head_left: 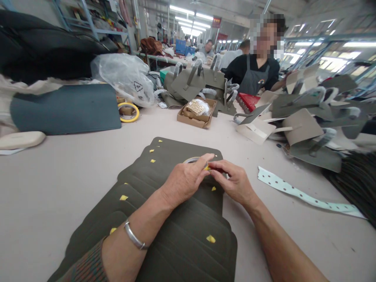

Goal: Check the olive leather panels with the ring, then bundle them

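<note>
While clasping tape roll point(190, 159) in left hand point(184, 178), pinching yellow tape point(207, 167) in right hand point(234, 180); beyond roll, gold-coloured pieces point(195, 107) in cardboard box point(191, 121).

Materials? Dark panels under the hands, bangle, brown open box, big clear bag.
Panels: matte, perhaps leather or faux leather; smooth faces, even edges.
Bangle: probably metal; silvery, with bright highlights.
Box: looks like plain cardboard; matte brown, thin walls.
Bag: apparently thin plastic film; see-through, crinkled, glossy, with a recycling-type mark.
</note>
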A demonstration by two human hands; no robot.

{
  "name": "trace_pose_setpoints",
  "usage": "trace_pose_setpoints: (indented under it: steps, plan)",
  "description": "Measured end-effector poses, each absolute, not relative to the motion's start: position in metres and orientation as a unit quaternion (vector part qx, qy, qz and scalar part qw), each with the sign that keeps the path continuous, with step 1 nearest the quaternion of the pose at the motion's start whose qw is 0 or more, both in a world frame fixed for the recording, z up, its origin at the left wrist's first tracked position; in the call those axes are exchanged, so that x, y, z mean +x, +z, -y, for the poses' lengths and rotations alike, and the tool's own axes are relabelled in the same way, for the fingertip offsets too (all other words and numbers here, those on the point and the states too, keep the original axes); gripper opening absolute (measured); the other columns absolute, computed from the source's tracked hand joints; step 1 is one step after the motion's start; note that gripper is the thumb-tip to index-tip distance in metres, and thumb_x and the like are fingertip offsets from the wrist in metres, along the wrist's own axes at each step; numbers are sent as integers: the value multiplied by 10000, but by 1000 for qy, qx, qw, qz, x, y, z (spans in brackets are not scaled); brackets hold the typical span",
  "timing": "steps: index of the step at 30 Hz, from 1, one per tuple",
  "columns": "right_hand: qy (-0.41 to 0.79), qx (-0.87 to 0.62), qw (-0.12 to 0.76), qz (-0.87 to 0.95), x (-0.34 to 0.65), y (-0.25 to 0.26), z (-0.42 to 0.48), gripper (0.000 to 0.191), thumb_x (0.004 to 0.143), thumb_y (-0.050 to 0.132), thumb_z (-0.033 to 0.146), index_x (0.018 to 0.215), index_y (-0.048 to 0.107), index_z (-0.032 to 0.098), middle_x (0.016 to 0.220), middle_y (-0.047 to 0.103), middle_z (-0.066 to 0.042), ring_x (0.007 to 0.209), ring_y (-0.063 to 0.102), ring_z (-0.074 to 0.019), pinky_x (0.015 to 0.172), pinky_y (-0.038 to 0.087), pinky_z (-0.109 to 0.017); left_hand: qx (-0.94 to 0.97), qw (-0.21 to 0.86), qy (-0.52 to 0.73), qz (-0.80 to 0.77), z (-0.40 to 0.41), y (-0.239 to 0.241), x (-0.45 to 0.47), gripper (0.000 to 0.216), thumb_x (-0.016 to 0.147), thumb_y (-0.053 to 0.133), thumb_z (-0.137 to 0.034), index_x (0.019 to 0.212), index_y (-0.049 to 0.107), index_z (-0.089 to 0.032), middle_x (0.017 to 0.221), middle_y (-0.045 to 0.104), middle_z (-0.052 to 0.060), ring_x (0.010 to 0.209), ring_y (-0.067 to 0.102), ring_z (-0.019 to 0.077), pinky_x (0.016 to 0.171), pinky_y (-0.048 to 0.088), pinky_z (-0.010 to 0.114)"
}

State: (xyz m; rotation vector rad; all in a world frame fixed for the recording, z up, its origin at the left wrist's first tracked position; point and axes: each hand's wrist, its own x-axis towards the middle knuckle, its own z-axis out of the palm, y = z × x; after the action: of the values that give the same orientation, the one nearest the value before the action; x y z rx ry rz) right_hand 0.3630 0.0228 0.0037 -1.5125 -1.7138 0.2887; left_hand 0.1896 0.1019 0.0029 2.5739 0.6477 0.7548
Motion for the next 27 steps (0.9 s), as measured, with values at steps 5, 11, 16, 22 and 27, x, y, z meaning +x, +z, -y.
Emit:
trace_pose_setpoints:
  steps: [5,11,16,22,27]
  plan:
    - [44,-609,388,691,358,1,-23,177,893,522,266,922,694,232,885,730,-51,808,669,-174,775,518,-311,919,178,257,-241,-101,1,191,443,943,504,-263,1364,369,-245,1141,678,42,979,675,169,852,533,282]
    - [-35,-618,349,703,353,2,-21,174,864,498,219,789,655,208,695,678,-21,617,617,-129,614,465,-239,921,201,234,-240,-98,6,190,333,936,472,-191,1262,418,-237,1091,680,20,952,673,178,795,520,275]
    - [-45,-637,333,693,354,1,-20,176,822,493,214,721,636,206,640,650,-11,576,594,-119,592,449,-227,916,218,219,-257,-96,10,191,118,927,484,-198,1034,526,-228,933,678,-5,833,660,161,721,480,245]
    - [55,-675,400,618,344,6,-19,122,777,555,221,718,657,188,617,658,0,540,584,-111,549,454,-219,913,189,235,-276,-94,11,194,92,920,492,-199,849,550,-205,814,657,-12,737,619,146,652,430,232]
    - [266,-694,507,437,348,8,-27,137,723,613,287,660,623,165,500,611,20,431,574,-113,450,486,-218,900,168,294,-275,-85,13,196,124,930,446,-199,852,542,-188,837,657,4,747,619,137,673,433,234]
